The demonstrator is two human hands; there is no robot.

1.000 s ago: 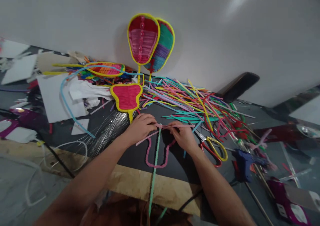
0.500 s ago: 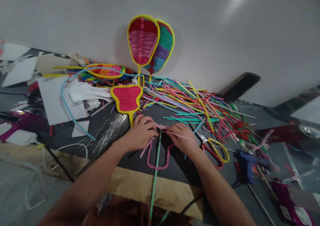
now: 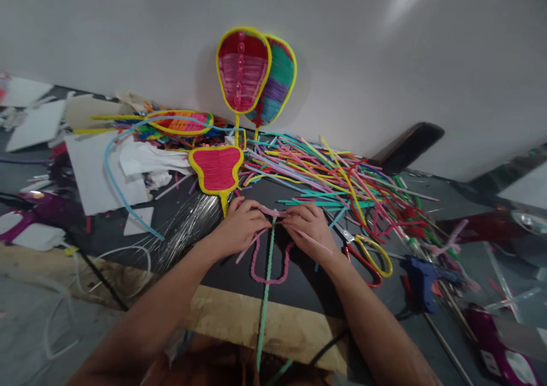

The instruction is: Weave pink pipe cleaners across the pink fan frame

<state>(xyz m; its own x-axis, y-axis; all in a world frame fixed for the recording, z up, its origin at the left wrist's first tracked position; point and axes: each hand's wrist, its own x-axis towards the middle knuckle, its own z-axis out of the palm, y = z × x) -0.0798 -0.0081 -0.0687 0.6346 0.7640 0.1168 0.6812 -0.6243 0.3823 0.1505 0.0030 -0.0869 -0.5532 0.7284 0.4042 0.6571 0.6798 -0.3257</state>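
Observation:
A pink pipe cleaner frame (image 3: 268,282), bent into a rounded outline, lies at the table's front with a mint-green pipe cleaner stem (image 3: 265,306) running through its middle toward me. My left hand (image 3: 245,226) pinches a thin pink pipe cleaner (image 3: 246,250) near the stem. On the other side, my right hand (image 3: 308,231) pinches the same pink strip close to the stem, a loose pink end (image 3: 315,242) lying across its fingers. The fingers cover part of the frame's upper edge. Just beyond my left hand rests a finished yellow-rimmed pink fan shape (image 3: 217,169).
Loose pipe cleaners (image 3: 307,164) are heaped at the back. Yellow-and-red scissors (image 3: 367,255) lie right of my right hand, near a blue glue gun (image 3: 421,283). Two yellow-rimmed fans (image 3: 243,73) lean on the wall. Silvery wires (image 3: 188,232) and white sheets (image 3: 96,172) are left.
Both hands have drawn slightly closer together at the stem, fingertips nearly meeting. The pink frame has shifted a little away from me.

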